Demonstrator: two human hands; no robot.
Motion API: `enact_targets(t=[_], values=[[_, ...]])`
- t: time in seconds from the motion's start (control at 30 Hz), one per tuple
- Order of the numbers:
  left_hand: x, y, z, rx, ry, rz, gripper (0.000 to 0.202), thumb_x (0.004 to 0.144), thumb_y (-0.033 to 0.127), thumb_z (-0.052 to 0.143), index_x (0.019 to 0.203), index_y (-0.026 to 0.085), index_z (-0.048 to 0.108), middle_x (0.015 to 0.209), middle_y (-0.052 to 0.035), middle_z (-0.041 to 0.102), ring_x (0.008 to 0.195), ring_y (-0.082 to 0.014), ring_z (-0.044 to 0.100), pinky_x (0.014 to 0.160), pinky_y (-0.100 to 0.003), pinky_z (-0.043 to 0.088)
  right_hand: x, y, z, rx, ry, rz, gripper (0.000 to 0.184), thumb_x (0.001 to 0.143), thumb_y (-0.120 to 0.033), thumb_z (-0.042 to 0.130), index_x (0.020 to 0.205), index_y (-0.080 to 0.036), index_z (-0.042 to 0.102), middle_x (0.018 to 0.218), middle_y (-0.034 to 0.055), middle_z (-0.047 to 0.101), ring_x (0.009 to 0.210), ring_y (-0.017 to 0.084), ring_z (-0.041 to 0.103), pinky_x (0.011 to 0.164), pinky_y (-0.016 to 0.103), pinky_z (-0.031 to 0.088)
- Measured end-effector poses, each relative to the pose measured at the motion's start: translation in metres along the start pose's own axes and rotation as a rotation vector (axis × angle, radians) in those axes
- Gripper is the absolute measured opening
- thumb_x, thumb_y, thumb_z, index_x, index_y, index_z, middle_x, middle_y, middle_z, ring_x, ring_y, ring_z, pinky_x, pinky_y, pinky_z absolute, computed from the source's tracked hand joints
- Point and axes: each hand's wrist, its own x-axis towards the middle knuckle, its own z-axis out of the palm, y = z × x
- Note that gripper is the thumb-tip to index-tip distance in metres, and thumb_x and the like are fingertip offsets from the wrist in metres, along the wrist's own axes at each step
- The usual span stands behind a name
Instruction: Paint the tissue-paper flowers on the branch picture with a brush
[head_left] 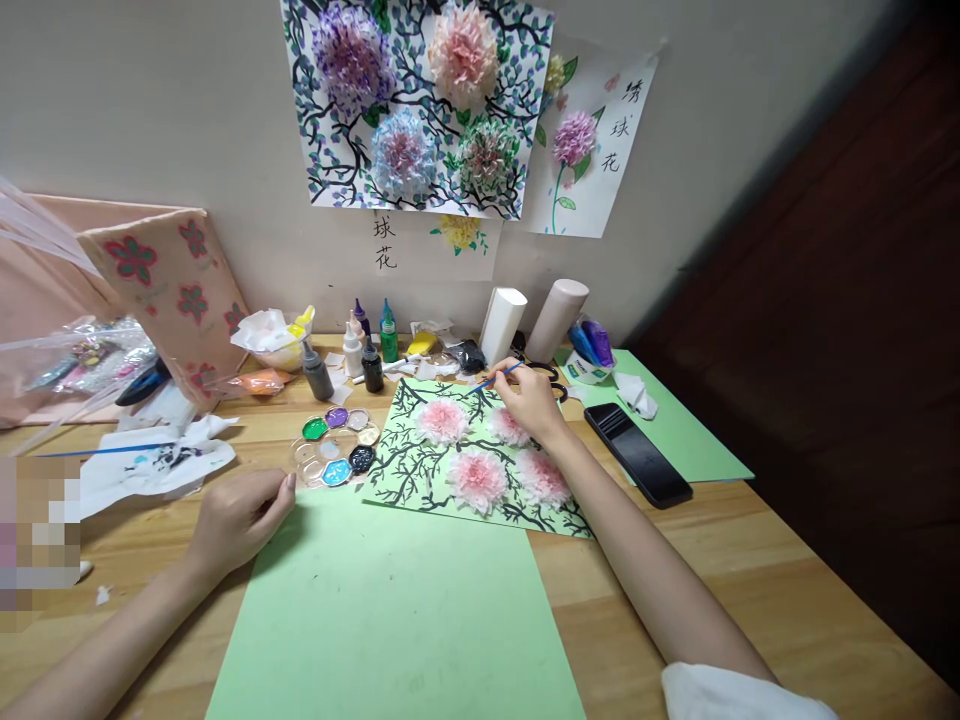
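Nearest: 1 blank green sheet [397,620], cut off at the bottom edge. 1 white sleeve [742,695] at the bottom right, mostly out of frame. Wooden surface [750,580] under everything.

Left grip [240,515] rests on the surface at the blank sheet's far left corner, fingers curled in, nothing seen in it. Just beyond its fingertips: 1 clear palette [334,450]; filled wells are green, purple, tan, black and blue, the others look empty. Left of this grip: 1 stained paper towel [150,455] with 1 blue-handled brush across it, then a pixelated patch at the frame edge.

Right grip [529,400] is pinched shut on 1 thin paintbrush [499,377], whose tip is at the far edge of the painted sheet [397,465]. That sheet has black branches and 4 pink paper flowers [478,478]; the grip lies over one of them. Right of this grip: 1 black phone [637,453] on a second green sheet [697,445], and 1 crumpled tissue [636,395]. Scissors [553,376] are behind the grip, only the handles showing.

Farther: 5 small paint bottles [372,366], 2 upright rolls [502,325], 1 tub [592,355] with contents hard to make out, and 1 bowl [274,340] stuffed with tissue. Plastic bags on the far left are blurred.

On the wall: 1 flower picture [416,105] with 4 paper blooms, and 2 smaller ones partly hidden behind it.
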Motion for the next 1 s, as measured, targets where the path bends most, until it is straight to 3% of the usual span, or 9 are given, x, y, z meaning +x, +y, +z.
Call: enact_targets(t=[0.53,1.0], values=[[0.002,0.003,-0.001,0.007,-0.011,-0.024,0.038,0.087,0.026,0.044,0.051,0.017,0.048,0.045,0.0038,0.043,0.044,-0.0076,0.037,0.05,-0.023,0.029,0.001,-0.004,-0.002,-0.016,0.01,0.001,0.02,0.085,-0.025,0.043,0.076,-0.021,0.06,0.08,0.004,0.069,0.078,0.019,0.066,0.075,0.029,0.047],[0.007,0.009,-0.005,0.015,0.013,0.04,0.036,0.086,0.021,0.045,0.05,0.016,0.045,0.045,0.0043,0.04,0.042,-0.0065,0.036,0.048,-0.022,0.028,0.0,-0.012,-0.006,-0.039,0.018,-0.013,0.02,0.084,-0.025,0.043,0.075,-0.021,0.06,0.078,0.0035,0.068,0.073,0.018,0.065,0.074,0.028,0.047]])
